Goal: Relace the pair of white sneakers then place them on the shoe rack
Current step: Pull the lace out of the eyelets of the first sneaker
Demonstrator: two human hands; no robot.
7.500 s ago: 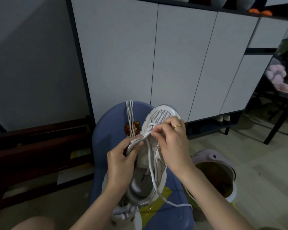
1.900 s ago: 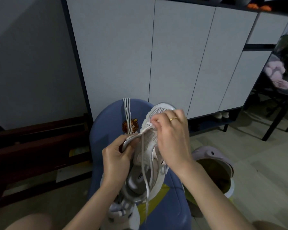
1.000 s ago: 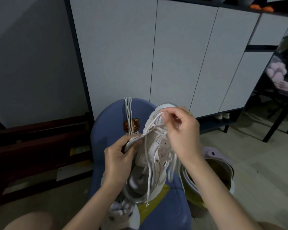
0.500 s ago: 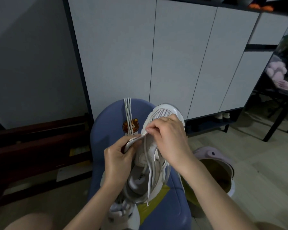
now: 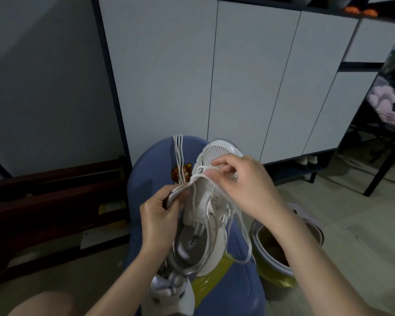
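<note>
White mesh-and-leather sneaker (image 5: 205,208) sits toe-away over a blue padded seat (image 5: 151,169), held in the air between both hands. The left hand (image 5: 157,215) pinches its pulled-out tongue; the right hand (image 5: 244,185) pinches the thin white lace (image 5: 242,229) near the toe eyelets. It looks light, with a stiff sole and a soft upper, so the sole edge or heel gives the firmest hold. The limp lace needs gripping close to its tip. A second white sneaker (image 5: 169,295) lies below.

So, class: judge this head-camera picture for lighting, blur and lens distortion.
Head view: dim, flat indoor light; cabinet doors bow outward from wide-angle distortion; right hand fingertips slightly motion-blurred on the lace; sneaker fairly sharp.
</note>
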